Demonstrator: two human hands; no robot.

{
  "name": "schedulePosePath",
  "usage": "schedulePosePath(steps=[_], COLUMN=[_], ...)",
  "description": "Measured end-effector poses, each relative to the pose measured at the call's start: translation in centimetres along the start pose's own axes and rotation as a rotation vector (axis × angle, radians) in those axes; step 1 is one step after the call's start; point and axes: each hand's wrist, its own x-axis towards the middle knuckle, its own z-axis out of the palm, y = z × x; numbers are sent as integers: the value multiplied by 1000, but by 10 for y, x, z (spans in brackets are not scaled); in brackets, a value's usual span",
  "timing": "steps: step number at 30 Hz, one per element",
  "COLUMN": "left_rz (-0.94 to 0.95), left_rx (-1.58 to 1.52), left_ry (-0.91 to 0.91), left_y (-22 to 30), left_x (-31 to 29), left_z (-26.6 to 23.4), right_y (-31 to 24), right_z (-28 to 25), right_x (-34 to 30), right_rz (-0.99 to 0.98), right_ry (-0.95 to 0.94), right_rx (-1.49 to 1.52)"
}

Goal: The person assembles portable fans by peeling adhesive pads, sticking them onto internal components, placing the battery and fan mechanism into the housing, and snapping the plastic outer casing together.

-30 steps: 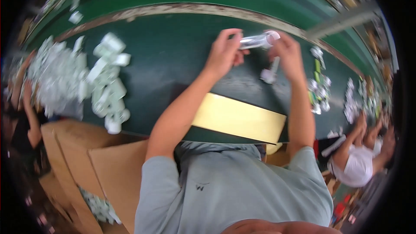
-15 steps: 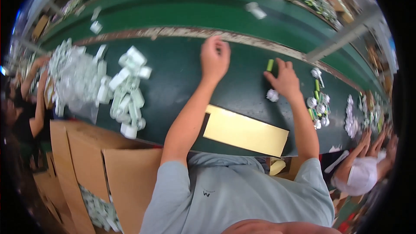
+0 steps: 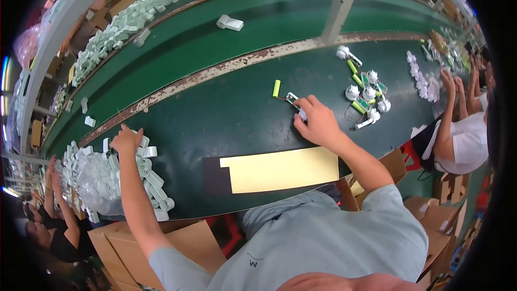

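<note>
My left hand is at the right side of a pile of white plastic housings, thumb and fingers apart over the pieces. Whether it touches one is hard to tell. My right hand is closed around a small white motor unit, mostly covered by the fingers. A small circuit board sticks out beyond the fingertips. From it a thin red wire runs to a lime-green cylindrical battery lying on the dark green table.
Several similar motor units with batteries lie to the right. A yellow sheet is by the near edge. One white housing sits on the green conveyor. Cardboard boxes stand below. Co-workers' arms show at the right.
My left hand has gone from mid-table to the housing pile on the left. My right hand has closed on the motor unit. The view has turned.
</note>
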Motion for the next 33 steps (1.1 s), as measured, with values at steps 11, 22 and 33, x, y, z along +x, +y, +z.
schedulePosePath(steps=[11,22,33], left_rz=[521,567,341], left_rx=[-749,-2286,-2492], left_ry=[61,-1047,-1052], left_y=[62,271,291], left_x=[-20,-175,-195], left_z=[-21,-54,-53], right_y=[0,-45,-53], right_z=[-33,-50,4], right_x=[20,21,-3], right_rz=[6,-214,-518], right_ry=[29,135,305], right_rx=[952,1229,363])
